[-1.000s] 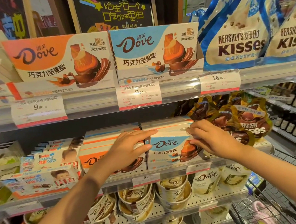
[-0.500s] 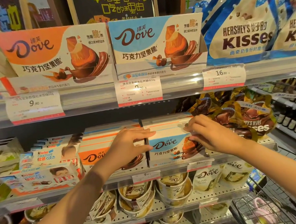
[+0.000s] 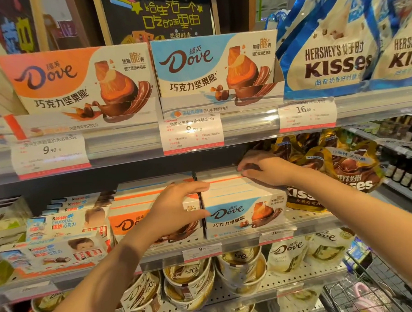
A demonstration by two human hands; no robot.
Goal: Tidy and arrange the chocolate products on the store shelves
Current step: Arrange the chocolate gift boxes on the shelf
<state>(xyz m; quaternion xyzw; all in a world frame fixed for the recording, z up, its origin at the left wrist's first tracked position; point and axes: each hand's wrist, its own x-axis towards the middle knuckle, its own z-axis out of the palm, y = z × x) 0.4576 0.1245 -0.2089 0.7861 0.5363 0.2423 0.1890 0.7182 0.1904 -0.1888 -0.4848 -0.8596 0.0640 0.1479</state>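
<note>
Blue Dove box (image 3: pixel 244 208): front of a stack on the middle shelf (image 3: pixel 306 219), touching the orange Dove box (image 3: pixel 129 222) on its left and the brown Kisses bags (image 3: pixel 344 170) on its right.
Left hand (image 3: pixel 176 210): grip curled over the seam between the two stacks, fingers on top, thumb on the blue box's front face.
Right hand (image 3: pixel 267 169): fingers bent down onto the stack's rear top edge, pinching the upper boxes.
Handling: thin printed cardboard, probably light and stiff, but glossy and likely to slide; corners would dent.
Where to hold: flat sides and top edges, squeezing the whole stack together, not the front panel.
</note>
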